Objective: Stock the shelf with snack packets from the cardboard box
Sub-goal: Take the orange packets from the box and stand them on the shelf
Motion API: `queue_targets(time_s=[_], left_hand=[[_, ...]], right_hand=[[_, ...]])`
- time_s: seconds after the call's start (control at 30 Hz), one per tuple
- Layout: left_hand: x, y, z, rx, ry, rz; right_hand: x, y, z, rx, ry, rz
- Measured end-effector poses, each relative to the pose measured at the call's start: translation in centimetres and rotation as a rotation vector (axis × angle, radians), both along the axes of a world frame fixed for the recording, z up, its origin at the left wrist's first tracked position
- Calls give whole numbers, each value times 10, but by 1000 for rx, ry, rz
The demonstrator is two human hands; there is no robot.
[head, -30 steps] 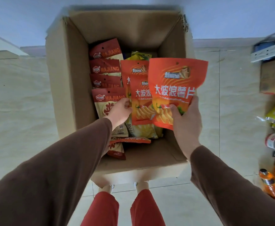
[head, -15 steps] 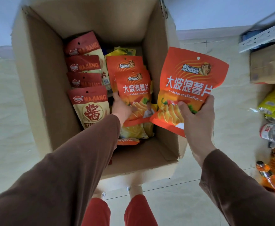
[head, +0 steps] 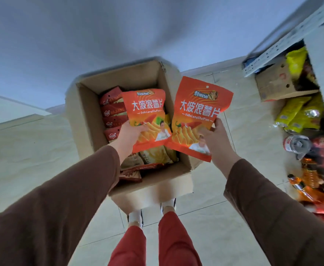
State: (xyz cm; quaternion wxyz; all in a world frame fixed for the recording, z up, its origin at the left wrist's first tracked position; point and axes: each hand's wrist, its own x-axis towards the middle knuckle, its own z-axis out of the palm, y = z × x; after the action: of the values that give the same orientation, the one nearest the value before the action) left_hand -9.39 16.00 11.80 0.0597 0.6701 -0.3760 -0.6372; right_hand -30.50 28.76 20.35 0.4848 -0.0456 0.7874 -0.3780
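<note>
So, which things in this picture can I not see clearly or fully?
Head view only:
- Open brown cardboard box: its bottom is hidden by packets and by the two orange crisp packets, left-hand one and right-hand one.
- Dark red packets: partly covered, print blurred.
- Metal shelf: cut off by the right edge, goods blurred.
- Left hand, right hand: the fingers behind the packets are hidden.

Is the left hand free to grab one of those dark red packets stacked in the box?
Probably not yet: the left hand already grips an orange chip packet, which hangs over the dark red packets in the cardboard box. The right hand holds another.
</note>
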Motion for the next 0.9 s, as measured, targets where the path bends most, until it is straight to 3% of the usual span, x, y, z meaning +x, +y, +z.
queue_targets(time_s=[0.2, 0.47, 0.67, 0.9], left_hand=[[-47, -8, 197, -155, 140, -113], [-179, 42, 428, -355, 455, -352], [-304, 118, 515, -471, 601, -550], [-466, 215, 566, -510, 685, -704]], right_hand=[[-36, 28, 180, -249, -62, -69], [-104, 131, 387, -453, 236, -314], [-195, 229, 469, -555, 394, -478], [-328, 349, 508, -593, 451, -622]])
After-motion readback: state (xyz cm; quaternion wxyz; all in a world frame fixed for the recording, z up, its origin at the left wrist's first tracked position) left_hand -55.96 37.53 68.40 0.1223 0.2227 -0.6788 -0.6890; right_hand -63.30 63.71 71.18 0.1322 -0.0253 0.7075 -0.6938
